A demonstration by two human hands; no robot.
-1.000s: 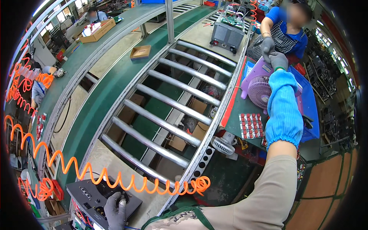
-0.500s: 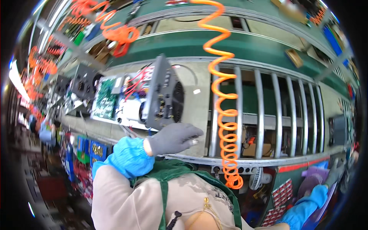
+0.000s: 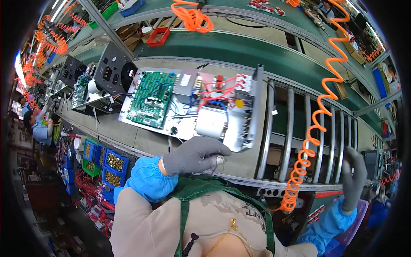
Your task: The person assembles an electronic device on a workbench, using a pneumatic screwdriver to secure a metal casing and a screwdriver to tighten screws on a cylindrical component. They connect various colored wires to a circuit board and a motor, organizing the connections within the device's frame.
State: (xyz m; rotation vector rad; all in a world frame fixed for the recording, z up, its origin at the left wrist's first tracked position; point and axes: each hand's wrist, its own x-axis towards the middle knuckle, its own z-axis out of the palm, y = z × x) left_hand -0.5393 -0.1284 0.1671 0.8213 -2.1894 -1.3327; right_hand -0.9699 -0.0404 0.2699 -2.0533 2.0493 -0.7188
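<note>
My left hand (image 3: 195, 156), in a grey glove, is at the near edge of the electronics chassis (image 3: 239, 132). Its fingers are bent together, with a small pale bit at the fingertips that I cannot make out. On the open chassis sit a green circuit board (image 3: 150, 99), a grey metal box (image 3: 186, 87), a white cylinder (image 3: 210, 122) and red wires (image 3: 220, 94). Over on the right my right hand (image 3: 354, 175), also gloved, is raised beside the roller frame, fingers stretched and apart, holding nothing visible.
An orange coiled hose (image 3: 320, 109) hangs across the metal rollers (image 3: 290, 132). Another chassis (image 3: 112, 70) stands at left. Blue bins (image 3: 114, 162) of small metal parts sit below the bench, and a purple bin (image 3: 357, 218) at lower right. A co-worker (image 3: 40, 124) is far left.
The view has shifted, and the chassis now shows more of its inside. My right hand has risen from the purple bin toward the rollers. The left hand keeps its bent shape.
</note>
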